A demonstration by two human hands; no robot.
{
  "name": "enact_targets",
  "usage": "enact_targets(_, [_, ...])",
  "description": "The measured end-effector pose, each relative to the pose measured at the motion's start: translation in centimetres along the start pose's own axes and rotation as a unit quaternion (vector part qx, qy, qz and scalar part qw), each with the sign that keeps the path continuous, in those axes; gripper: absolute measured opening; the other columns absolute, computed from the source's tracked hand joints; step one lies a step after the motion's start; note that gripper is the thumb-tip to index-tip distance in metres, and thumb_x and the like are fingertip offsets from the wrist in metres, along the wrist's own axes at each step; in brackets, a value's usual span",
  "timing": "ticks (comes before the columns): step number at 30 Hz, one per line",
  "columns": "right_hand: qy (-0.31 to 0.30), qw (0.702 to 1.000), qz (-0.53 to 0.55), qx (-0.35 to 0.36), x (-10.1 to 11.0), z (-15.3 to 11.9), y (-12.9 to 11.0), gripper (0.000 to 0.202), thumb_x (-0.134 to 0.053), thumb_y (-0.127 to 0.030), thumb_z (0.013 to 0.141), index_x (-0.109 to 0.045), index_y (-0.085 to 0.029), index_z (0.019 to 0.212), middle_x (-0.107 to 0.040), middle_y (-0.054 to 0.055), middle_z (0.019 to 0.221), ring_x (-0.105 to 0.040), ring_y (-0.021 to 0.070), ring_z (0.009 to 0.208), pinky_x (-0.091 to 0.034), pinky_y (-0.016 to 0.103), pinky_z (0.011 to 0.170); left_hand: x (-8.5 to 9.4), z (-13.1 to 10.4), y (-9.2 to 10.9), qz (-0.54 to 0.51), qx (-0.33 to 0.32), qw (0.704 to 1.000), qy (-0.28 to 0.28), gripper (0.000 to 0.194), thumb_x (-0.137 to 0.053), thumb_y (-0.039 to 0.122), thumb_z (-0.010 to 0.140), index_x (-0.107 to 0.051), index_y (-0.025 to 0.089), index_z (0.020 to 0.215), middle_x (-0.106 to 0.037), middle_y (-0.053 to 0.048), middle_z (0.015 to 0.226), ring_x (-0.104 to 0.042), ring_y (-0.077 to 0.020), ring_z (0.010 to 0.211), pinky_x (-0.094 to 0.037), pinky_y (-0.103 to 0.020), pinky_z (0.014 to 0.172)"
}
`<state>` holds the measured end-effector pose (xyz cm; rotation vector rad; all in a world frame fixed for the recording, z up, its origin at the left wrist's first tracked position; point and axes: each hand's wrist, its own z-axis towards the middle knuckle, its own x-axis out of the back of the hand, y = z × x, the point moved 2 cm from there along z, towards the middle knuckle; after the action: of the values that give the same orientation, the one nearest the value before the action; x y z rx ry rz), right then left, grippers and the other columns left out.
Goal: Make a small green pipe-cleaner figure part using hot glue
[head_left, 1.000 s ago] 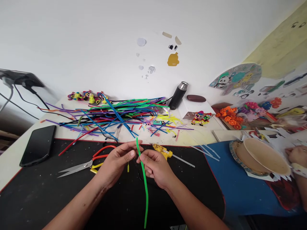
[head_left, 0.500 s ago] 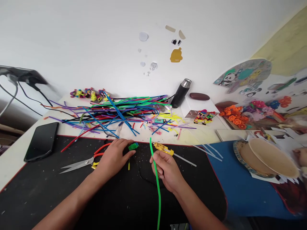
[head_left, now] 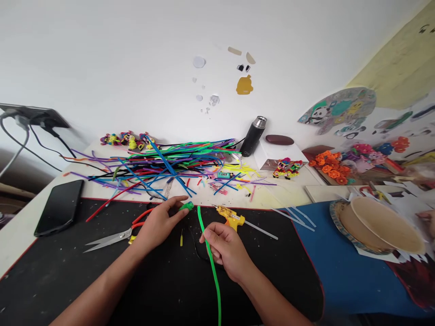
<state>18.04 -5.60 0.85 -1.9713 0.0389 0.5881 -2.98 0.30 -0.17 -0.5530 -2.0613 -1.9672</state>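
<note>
My right hand (head_left: 220,246) pinches a long green pipe cleaner (head_left: 215,276) near its upper end; the rest hangs down toward the bottom edge. In my left hand (head_left: 166,219), a small green piece (head_left: 186,206) sits between the thumb and fingers. The free tip of the pipe cleaner stands close to the right of that piece, apart from it. Just beyond my right hand lies a yellow glue gun (head_left: 231,217) with a glue stick in its back. Orange-handled scissors (head_left: 118,237) lie left of my left hand, partly covered by it. A small yellow piece (head_left: 181,238) rests on the black mat.
Many coloured pipe cleaners (head_left: 163,160) are heaped along the wall, beside small figures (head_left: 129,139). A phone (head_left: 59,207) lies at the left. A black flask (head_left: 253,136), a white box (head_left: 280,151) and a bowl (head_left: 387,224) are at the right, near part of another person's hand.
My right hand has moved left with the green pipe cleaner, bringing its tip nearer the small green piece. My left hand has closed on that piece. The view has shifted slightly.
</note>
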Motion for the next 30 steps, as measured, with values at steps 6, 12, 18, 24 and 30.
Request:
enact_targets(6, [0.016,1.0,0.003,-0.011,0.1,0.1,0.2,0.056,-0.084,-0.071,0.078,-0.067,-0.017,0.079,-0.036,-0.012,0.045,-0.021,0.0043,0.04,-0.014,0.02,0.04,0.3,-1.5,0.9,-0.418,0.164,0.894,-0.009,0.045,-0.089,0.04,0.081,-0.077,0.021,0.12,-0.076,-0.007,0.094,-0.07,-0.019,0.078,-0.056,-0.03,0.074])
enact_targets(12, [0.024,0.999,-0.004,-0.02,-0.2,0.5,0.9,0.057,-0.084,-0.071,0.079,-0.065,-0.017,0.079,-0.032,-0.013,0.046,-0.021,0.0049,0.042,-0.012,0.021,0.041,-0.1,-2.3,2.1,-0.528,0.2,0.825,-0.005,0.037,-0.081,0.017,0.087,-0.076,0.017,0.123,-0.076,-0.008,0.088,-0.067,-0.0141,0.067,-0.057,-0.025,0.067])
enact_targets(18, [0.0,1.0,0.004,-0.008,-0.9,1.3,0.8,0.054,-0.082,-0.069,0.082,-0.063,-0.018,0.077,-0.028,-0.014,0.046,-0.019,0.0047,0.041,-0.012,0.021,0.042,-0.1,-2.8,2.1,-0.527,0.195,0.827,0.003,0.042,-0.07,0.013,0.096,-0.068,0.015,0.138,-0.074,-0.009,0.089,-0.067,-0.0138,0.066,-0.056,-0.024,0.066])
enact_targets(24, [-0.01,1.0,0.016,0.006,-1.5,1.8,0.5,0.056,-0.084,-0.07,0.079,-0.061,-0.018,0.074,-0.03,-0.014,0.045,-0.019,0.0042,0.039,-0.014,0.021,0.042,0.1,-2.9,2.1,-0.538,0.201,0.819,-0.009,0.03,-0.069,0.015,0.098,-0.071,0.014,0.128,-0.074,-0.008,0.092,-0.069,-0.0138,0.068,-0.059,-0.024,0.067])
enact_targets(30, [-0.017,1.0,0.013,-0.013,-1.7,2.0,0.8,0.058,-0.084,-0.072,0.077,-0.061,-0.018,0.074,-0.029,-0.014,0.044,-0.019,0.0043,0.039,-0.014,0.021,0.042,0.3,-3.2,2.2,-0.524,0.187,0.83,-0.032,0.043,-0.089,0.018,0.084,-0.074,0.016,0.125,-0.075,-0.006,0.094,-0.074,-0.0155,0.075,-0.061,-0.025,0.072])
